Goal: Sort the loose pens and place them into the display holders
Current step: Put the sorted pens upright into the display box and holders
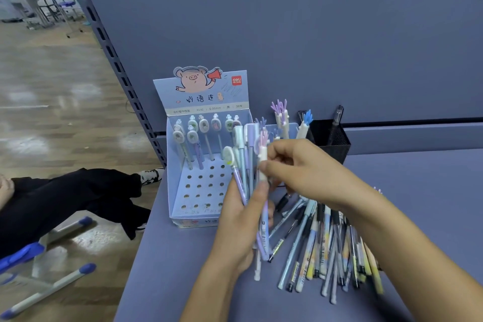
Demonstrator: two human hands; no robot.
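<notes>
Left hand: grips upright pen bundle. Right hand: pinches antler-topped pen, axis near vertical. Antler-pen holder: just behind, nearer right hand. Pig display box: left. Loose pens: tabletop, right.

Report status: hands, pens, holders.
Left hand holds pen bundle. Right hand pinches antler-topped pen. Display box part filled, front holes open. Loose pile on table, right of box.

Display box: "deli", seemingly "0.35mm"
</notes>
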